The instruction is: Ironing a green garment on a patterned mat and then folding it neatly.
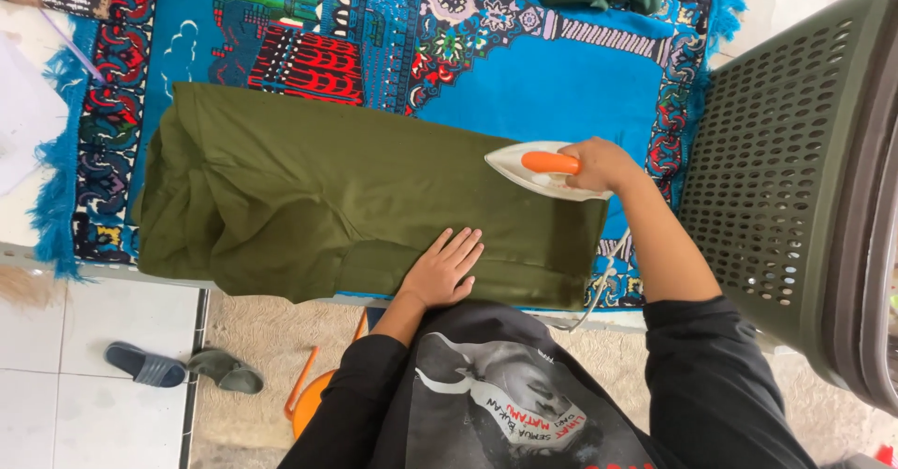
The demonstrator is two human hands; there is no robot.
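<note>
— Head view: where's the iron (535,172)?
— Right of centre, on the green cloth's (309,198) upper right edge; right hand (599,164) is wrapped round its orange handle.
— And the left hand (444,268)?
— Flat, fingers spread, near the cloth's lower edge. Basket (776,170) crowds the right; blue rug (571,81) lies bare above.

**Iron on olive cloth, one hand pressing flat**

The right hand (599,163) grips the orange handle of a white iron (535,170) resting on the olive-green fabric (309,198), at its 3 o'clock end. The left hand (444,268) lies flat on the fabric at 6 o'clock. Beneath spreads a blue patterned rug (561,86); a grey perforated basket (786,170) stands at 3 o'clock.
</note>
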